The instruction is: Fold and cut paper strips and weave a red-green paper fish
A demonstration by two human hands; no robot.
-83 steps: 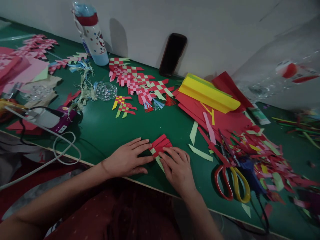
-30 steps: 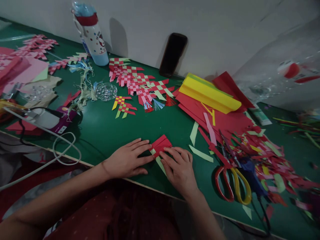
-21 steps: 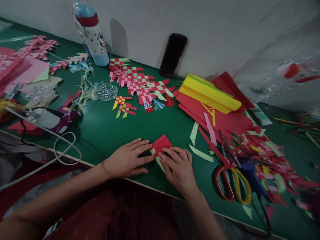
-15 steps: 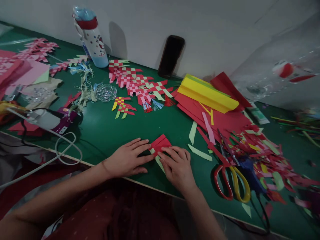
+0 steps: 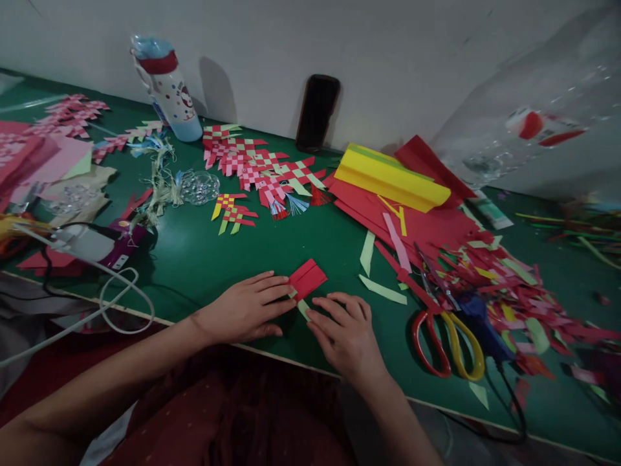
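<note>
A: Green desk fills the shot, with red paper sheets and a yellow folded sheet heaped on the right!
B: Any writing?
A: The bottle at the back shows a cartoon cat face, but its lettering is too small to read. A dark phone leans on the wall, and scissors lie near the front edge.
B: And the hands?
A: Left hand is flat, fingers outstretched, tips pressing the red strips at front centre. Right hand is open and holds nothing, index tip just beside a pale green strip.

green table — scissors, water bottle, phone, yellow paper.
</note>
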